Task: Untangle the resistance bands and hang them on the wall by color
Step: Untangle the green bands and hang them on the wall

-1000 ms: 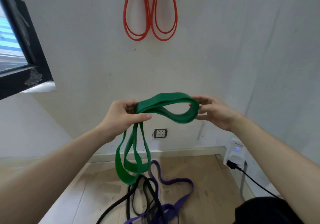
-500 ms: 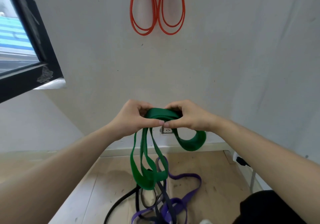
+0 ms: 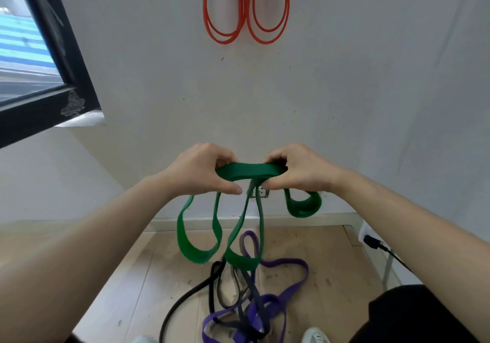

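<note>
At centre of view, we hold the green band (image 3: 252, 171) up in front of the wall (image 3: 159, 104), with both hands level and near each other.

- Left hand (image 3: 201, 173): fingers curled over the top of the band and thumb underneath, gripping it at the 9 o'clock end of a short flat span.
- Right hand (image 3: 299, 170): the same grip, fingers curled over and thumb tip pressed from below, at the 3 o'clock end of that span.
- Two long green loops hang from the hands toward 6 o'clock, side by side, with their lower ends above the floor (image 3: 148, 276). A third, shorter loop hangs under the right hand at 5 o'clock from the span.
- Whether the two long loops cross each other near the grip, we cannot tell.

On the floor at 6 o'clock lie the purple band (image 3: 294, 285) and the black band (image 3: 185, 297), tangled together. The green loops hang just above the heap.

At 12 o'clock, two loops of orange bands (image 3: 224, 39) hang side by side on the wall.

Other items: a black window frame (image 3: 66, 51) at 10 o'clock, a wall socket (image 3: 261, 192) just behind the hands, and a plug (image 3: 371, 240) with its cable at 4 o'clock.
</note>
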`<action>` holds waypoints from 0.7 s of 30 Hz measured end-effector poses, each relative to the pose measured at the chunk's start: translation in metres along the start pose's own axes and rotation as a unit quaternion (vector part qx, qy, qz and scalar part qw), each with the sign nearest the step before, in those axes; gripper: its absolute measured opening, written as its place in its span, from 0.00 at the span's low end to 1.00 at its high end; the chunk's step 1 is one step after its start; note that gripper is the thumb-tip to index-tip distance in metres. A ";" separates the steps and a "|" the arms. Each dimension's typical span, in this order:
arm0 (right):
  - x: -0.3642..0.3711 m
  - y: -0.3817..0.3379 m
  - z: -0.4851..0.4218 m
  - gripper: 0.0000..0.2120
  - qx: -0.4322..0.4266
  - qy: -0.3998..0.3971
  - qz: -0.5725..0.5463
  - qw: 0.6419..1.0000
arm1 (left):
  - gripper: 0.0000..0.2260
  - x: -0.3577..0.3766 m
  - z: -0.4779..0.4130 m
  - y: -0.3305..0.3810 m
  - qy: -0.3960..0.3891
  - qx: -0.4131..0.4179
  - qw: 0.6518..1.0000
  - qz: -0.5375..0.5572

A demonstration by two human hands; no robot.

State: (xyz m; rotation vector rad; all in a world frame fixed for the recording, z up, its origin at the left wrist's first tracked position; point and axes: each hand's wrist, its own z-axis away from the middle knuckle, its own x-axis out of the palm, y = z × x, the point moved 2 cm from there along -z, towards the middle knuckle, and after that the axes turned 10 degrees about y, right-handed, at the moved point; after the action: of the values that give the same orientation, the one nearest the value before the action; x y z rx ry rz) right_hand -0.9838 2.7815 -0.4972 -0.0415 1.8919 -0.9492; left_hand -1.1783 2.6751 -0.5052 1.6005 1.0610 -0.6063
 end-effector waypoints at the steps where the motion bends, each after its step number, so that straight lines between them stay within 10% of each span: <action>1: 0.000 0.000 0.000 0.07 0.003 0.000 -0.021 1.000 | 0.17 0.003 0.001 -0.001 -0.006 0.000 1.000 0.013; 21: -0.048 -0.004 0.011 0.11 -0.019 0.192 -0.402 0.895 | 0.12 0.053 0.007 0.032 -0.001 -0.122 0.910 0.396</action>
State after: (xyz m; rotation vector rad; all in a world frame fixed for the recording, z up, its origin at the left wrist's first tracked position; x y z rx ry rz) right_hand -0.9514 2.7916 -0.4611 -0.7632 2.2976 -1.5555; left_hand -1.1244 2.6851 -0.5351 1.6279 0.3829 0.0767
